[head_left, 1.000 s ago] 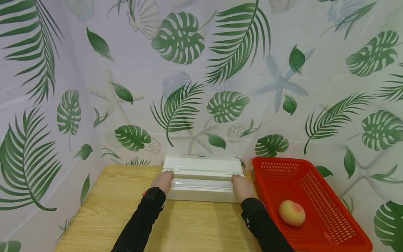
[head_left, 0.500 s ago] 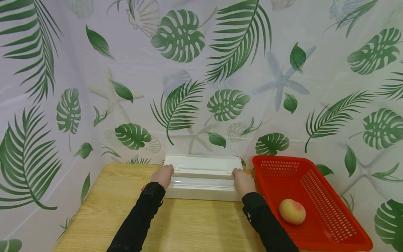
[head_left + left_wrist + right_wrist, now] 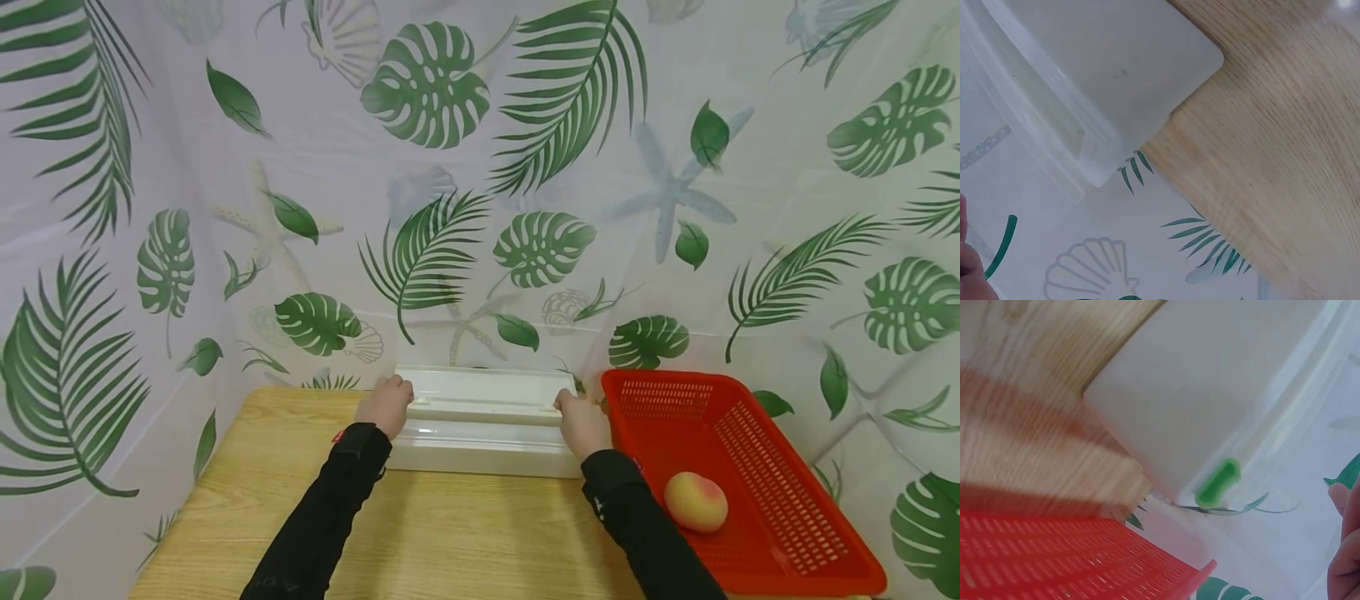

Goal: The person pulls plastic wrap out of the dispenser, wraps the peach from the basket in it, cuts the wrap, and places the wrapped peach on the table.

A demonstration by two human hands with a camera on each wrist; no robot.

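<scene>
At the table's far side: white box [image 3: 480,461] sits on the wooden table [image 3: 465,533], close to the leaf-print cloth [image 3: 570,167], straight ahead of me.
Box axis: long side runs left to right, across my reach; one hand at each end, neither clearly nearer.
White lid [image 3: 491,390]: tipped up on the far side, gap showing between it and the box's near part; hinge line unclear.
Left hand [image 3: 385,407]: grips the lid edge at its left end, fingers curled; lid just right of it.
Right hand [image 3: 585,425]: same grip at the right end, lid just left of it, red basket [image 3: 795,487] just beside on the right.
Wrist views: fingers only partly in frame, contact not shown there.
Arm pose: both stretched forward, black sleeves [image 3: 322,517] slanting inward toward the far side; backs of hands up.
Green patch [image 3: 1217,483]: at the box's right end; too blurred to identify.
Peach [image 3: 696,502]: inside basket, toward its near left; neither hand touching.
</scene>
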